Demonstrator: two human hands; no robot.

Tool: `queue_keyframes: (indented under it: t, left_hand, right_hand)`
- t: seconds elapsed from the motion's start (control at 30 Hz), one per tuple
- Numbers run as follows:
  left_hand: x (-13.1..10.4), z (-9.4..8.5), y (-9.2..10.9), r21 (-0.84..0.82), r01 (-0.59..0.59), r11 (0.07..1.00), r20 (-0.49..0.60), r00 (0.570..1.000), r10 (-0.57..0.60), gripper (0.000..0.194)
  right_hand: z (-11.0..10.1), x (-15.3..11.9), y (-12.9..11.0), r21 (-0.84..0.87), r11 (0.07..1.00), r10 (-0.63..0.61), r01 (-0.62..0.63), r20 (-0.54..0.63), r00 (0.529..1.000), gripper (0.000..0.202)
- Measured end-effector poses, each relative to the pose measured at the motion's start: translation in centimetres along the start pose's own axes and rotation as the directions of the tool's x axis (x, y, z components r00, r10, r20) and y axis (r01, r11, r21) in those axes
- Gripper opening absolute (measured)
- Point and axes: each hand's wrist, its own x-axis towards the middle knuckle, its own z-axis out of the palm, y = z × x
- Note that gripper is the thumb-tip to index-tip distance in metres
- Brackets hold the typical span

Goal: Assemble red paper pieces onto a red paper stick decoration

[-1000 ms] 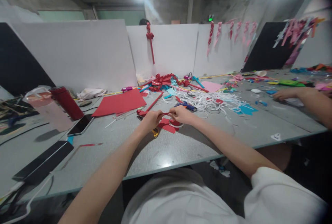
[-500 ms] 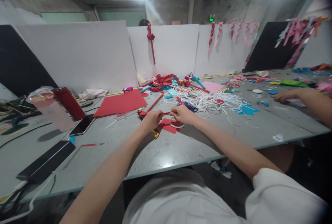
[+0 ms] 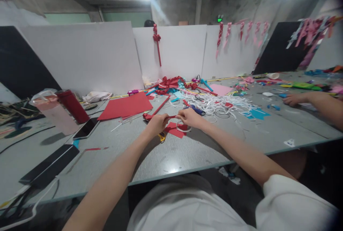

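Between my two hands a narrow red strip [image 3: 172, 116] is stretched level just above the table. One end is pinched by the fingers of my left hand [image 3: 158, 123], the other by those of my right hand [image 3: 188, 116]. Below them lie red pieces [image 3: 175, 130] and a thin white loop [image 3: 183, 126]. A yellow-handled tool [image 3: 162, 137], partly hidden, rests beside my left hand. Just beyond it is a red stick-like piece [image 3: 160, 106]. A dark blue tool [image 3: 196, 110], probably a glue gun, lies behind my right hand.
Red sheets [image 3: 125, 106] lie at left, near a phone [image 3: 86, 129], a red flask [image 3: 71, 106] and a pink bottle [image 3: 57, 115]. Tangled white strips [image 3: 225, 103] spread to the right. A co-worker's hand [image 3: 292, 99] rests at far right. White boards [image 3: 171, 52] stand behind.
The view has shifted very slightly. Both hands keep their pinch on the red strip with almost no visible movement.
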Motion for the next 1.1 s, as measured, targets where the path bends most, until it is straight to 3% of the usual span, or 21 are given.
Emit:
queue_keyframes:
  t: [0.2,0.43,0.63,0.93,1.1]
  left_hand:
    - [0.01,0.04,0.14,-0.021,0.006,1.000,-0.026,1.000,-0.006,0.021]
    - [-0.04,-0.08,0.15,-0.019,0.016,1.000,-0.017,1.000,-0.016,0.019]
    - [0.03,-0.02,-0.02,-0.013,0.015,1.000,-0.024,1.000,-0.015,0.023]
    - [0.02,0.04,-0.72,0.008,0.008,1.000,-0.037,0.999,-0.008,0.025]
    - [0.05,0.01,-0.72,0.001,0.002,1.000,-0.063,0.998,-0.002,0.024]
  right_hand:
    - [-0.04,0.11,-0.21,-0.011,0.999,0.042,-0.043,-0.075,0.996,0.026]
    - [-0.21,0.03,-0.04,0.164,0.986,0.011,-0.010,-0.005,1.000,0.025]
    - [-0.49,0.06,0.10,0.086,0.996,0.001,0.003,-0.055,0.998,0.020]
    - [-0.69,0.19,-0.04,0.072,0.996,0.062,-0.061,-0.018,0.998,0.049]
    - [-0.51,0.37,0.00,0.051,0.996,0.072,-0.071,-0.022,0.997,0.045]
